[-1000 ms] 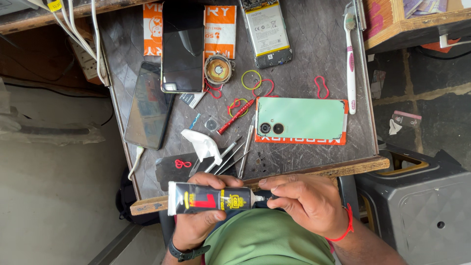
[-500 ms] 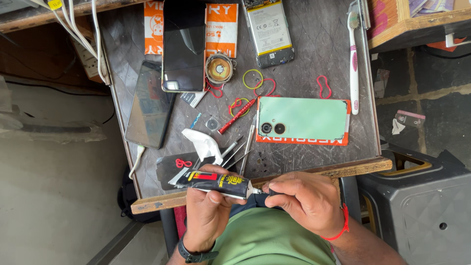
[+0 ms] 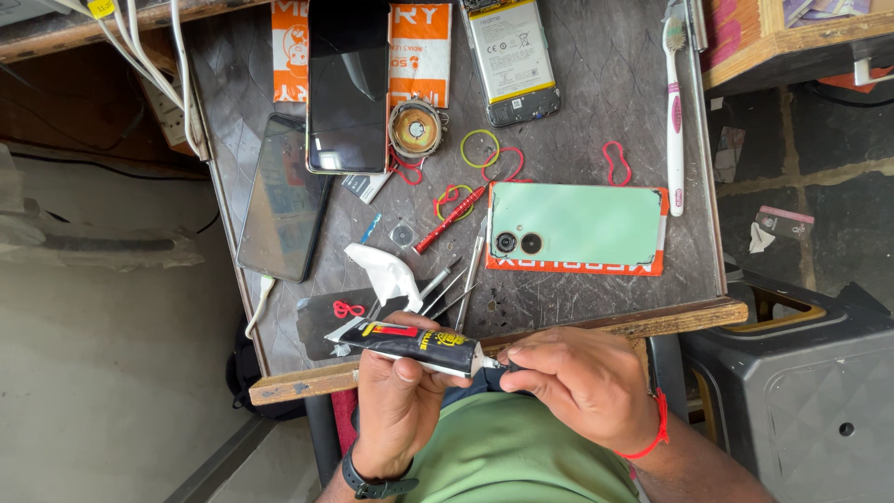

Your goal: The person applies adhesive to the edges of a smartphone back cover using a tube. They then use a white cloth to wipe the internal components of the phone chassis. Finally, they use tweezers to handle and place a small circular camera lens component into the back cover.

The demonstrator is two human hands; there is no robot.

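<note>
With the glue tube (image 3: 410, 343) gripped by the left hand (image 3: 396, 410) and its nozzle pinched by the right hand (image 3: 573, 382), glue could be squeezed out by too much pressure.

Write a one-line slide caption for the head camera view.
Left hand holds a black glue tube while right hand pinches its nozzle, above a workbench of phone parts.

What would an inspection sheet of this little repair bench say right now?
Surface: dark worn table, wooden front edge.
Job's things: black glue tube held level over the table's front edge.
Clutter: green phone back, two dark phones, battery, red screwdriver, tweezers, rubber bands, toothbrush.
Hands: left hand grips the tube; right hand pinches its nozzle.
Cables: white cables at the far left corner.
Surroundings: grey stool, concrete floor.
</note>
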